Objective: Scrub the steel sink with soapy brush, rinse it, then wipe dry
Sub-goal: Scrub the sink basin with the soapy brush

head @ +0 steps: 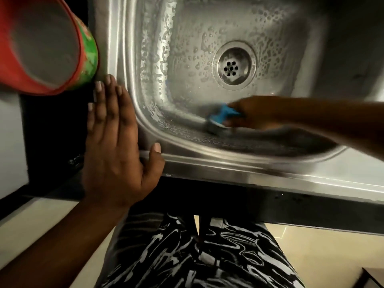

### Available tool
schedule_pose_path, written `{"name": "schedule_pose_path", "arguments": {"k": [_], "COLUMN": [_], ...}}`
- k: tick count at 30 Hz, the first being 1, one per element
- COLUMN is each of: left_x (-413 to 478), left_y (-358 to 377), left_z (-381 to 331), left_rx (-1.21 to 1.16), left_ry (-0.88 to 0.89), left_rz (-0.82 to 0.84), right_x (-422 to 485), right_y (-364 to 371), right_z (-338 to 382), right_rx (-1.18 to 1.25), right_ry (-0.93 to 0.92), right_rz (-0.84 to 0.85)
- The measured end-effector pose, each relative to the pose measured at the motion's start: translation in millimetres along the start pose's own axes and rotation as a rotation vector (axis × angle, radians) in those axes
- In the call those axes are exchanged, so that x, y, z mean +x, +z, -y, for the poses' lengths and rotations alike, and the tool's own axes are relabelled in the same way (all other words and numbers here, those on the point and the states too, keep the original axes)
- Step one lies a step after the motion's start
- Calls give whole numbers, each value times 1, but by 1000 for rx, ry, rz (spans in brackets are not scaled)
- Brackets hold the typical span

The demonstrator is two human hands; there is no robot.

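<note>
Down at the near wall of the sink (207, 163), the right hand (253, 113) grips a blue brush (220, 117), its fingers curled round the handle; blur hides the finer details. The brush head touches the wet steel, between the drain (233, 67) and the near rim, and soapy drops cover the basin floor. The left hand (112, 146) is flat at the left rim corner, fingers (109, 94) straight and pressed together, thumb spread apart. A red and green tub (87, 57) is just beside the sink's left edge.
</note>
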State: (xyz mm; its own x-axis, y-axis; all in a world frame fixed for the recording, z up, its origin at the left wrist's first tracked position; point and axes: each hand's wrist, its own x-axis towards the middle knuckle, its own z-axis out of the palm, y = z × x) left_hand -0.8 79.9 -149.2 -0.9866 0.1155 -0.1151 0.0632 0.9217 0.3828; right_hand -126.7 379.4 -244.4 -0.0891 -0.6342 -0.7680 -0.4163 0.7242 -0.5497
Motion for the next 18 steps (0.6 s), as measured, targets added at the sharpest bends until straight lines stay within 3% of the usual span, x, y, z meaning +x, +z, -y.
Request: {"name": "schedule_pose_path", "arguments": {"k": [2,4,9,12,18], "left_x": [0,0,0,-1,-1], "left_y": [0,-1,-1,0,0], "left_z": [0,-1,-1,0,0], "left_rx": [-3,-3,10,-1,0], "left_ry": [-5,-8,-2,-9,-4], "left_rz": [4,8,7,0,-4], "right_x": [-26,-34,48,92,-8], "right_y": [12,35,0,-24,20], "right_z": [-36,-68,25,78,-8], "right_rx": [20,123,168,124,21], "right_ry": [296,415,236,255,315], "right_rz": [5,-48,-320,-448,-244]}}
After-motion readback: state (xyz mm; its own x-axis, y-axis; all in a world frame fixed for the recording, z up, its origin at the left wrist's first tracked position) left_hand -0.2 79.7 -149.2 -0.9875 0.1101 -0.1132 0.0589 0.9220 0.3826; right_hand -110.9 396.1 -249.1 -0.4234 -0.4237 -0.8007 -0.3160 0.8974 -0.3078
